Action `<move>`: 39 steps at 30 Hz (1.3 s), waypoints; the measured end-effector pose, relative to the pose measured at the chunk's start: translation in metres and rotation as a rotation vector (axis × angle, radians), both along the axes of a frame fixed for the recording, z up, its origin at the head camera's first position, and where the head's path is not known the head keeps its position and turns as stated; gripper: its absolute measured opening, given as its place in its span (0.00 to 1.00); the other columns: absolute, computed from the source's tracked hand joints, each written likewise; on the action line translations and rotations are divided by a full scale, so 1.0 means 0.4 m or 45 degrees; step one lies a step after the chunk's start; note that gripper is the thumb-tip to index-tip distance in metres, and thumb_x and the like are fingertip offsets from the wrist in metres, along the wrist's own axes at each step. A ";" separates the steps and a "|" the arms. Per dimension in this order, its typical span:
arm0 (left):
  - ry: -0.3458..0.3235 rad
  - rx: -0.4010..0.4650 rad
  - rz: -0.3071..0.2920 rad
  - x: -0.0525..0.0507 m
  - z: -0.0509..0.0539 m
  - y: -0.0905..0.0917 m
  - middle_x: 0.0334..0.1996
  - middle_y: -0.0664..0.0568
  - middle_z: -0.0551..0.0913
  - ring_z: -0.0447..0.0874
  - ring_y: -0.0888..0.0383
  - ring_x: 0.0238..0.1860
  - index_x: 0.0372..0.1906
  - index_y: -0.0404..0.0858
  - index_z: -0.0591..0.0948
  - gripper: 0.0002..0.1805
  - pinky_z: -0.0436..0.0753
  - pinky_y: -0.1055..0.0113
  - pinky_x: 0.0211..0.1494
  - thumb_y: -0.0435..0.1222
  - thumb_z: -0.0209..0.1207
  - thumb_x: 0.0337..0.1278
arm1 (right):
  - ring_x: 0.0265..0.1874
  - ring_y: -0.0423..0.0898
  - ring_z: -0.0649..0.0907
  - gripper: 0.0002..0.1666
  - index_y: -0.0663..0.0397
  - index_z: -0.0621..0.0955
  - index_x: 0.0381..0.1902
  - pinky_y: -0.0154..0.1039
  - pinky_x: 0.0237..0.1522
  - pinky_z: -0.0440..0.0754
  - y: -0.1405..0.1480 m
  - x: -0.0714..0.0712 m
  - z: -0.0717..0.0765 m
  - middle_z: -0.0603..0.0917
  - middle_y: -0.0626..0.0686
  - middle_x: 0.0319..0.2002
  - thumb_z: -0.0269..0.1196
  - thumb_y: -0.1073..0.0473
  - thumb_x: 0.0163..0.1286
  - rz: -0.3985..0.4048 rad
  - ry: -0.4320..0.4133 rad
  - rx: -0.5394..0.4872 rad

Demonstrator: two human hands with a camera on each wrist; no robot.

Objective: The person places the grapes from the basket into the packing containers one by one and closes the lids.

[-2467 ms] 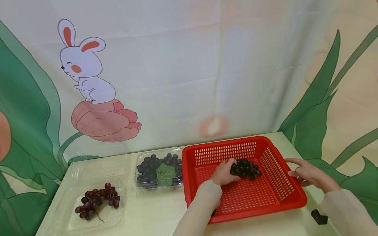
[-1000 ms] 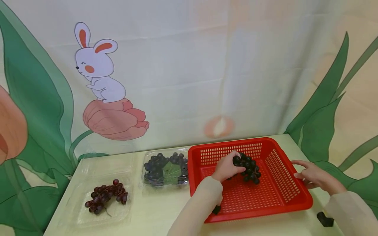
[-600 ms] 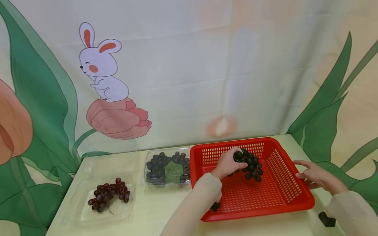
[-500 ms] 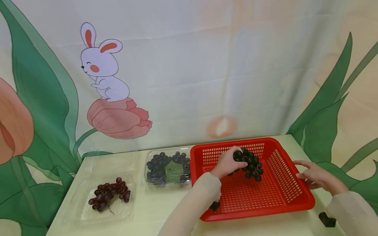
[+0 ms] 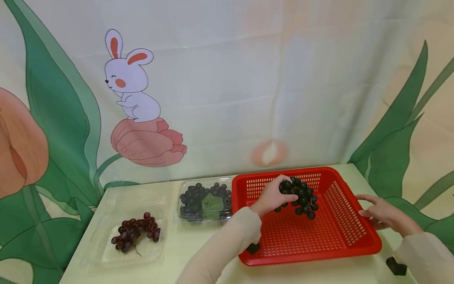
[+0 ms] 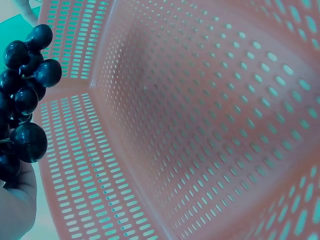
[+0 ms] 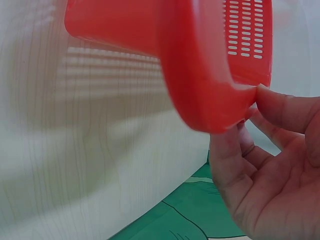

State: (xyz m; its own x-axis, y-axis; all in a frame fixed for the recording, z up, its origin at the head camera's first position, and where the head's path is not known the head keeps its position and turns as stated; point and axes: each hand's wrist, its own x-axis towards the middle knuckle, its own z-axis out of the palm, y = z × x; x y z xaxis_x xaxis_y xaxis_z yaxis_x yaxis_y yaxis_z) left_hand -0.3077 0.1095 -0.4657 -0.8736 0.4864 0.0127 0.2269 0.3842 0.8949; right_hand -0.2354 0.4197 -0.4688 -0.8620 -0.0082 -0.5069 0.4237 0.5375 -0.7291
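My left hand (image 5: 274, 196) grips a bunch of dark grapes (image 5: 301, 197) and holds it up over the red plastic basket (image 5: 298, 236). In the left wrist view the grapes (image 6: 25, 95) hang at the left edge, above the perforated basket floor (image 6: 200, 120); only part of that hand (image 6: 17, 205) shows there. My right hand (image 5: 384, 215) pinches the basket's right rim, thumb on one side and fingers below, as the right wrist view shows at the rim (image 7: 210, 100).
Left of the basket sits a clear plastic box (image 5: 205, 201) of dark grapes with a green leaf print. Farther left, an open clear clamshell box (image 5: 106, 252) holds a bunch of red grapes (image 5: 136, 232). A printed curtain (image 5: 220, 79) hangs behind the table (image 5: 191, 244).
My left hand has lifted the dark grapes off the basket floor. My right hand stays on the rim. The head view has shifted slightly left.
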 end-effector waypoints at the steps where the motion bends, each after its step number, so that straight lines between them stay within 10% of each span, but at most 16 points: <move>1: 0.001 -0.002 -0.006 0.002 0.000 -0.003 0.52 0.63 0.71 0.69 0.60 0.55 0.39 0.55 0.71 0.17 0.72 0.61 0.50 0.43 0.64 0.43 | 0.24 0.48 0.82 0.37 0.62 0.47 0.66 0.42 0.28 0.79 0.000 0.001 0.000 0.81 0.53 0.28 0.50 0.63 0.64 0.000 -0.002 0.001; 39: 0.001 -0.028 -0.132 0.070 0.095 -0.134 0.49 0.59 0.74 0.72 0.62 0.47 0.42 0.51 0.71 0.19 0.73 0.67 0.46 0.43 0.64 0.43 | 0.24 0.49 0.81 0.37 0.65 0.45 0.66 0.43 0.30 0.80 -0.005 -0.001 0.006 0.80 0.53 0.29 0.49 0.64 0.64 0.034 0.004 0.009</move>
State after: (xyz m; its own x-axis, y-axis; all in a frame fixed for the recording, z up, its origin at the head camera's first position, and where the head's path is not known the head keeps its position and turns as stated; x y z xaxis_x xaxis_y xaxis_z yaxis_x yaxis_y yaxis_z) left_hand -0.2797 0.0557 -0.4276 -0.8187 0.5742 0.0011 0.2667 0.3786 0.8863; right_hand -0.2359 0.4178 -0.4665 -0.8631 -0.0274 -0.5043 0.4069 0.5537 -0.7265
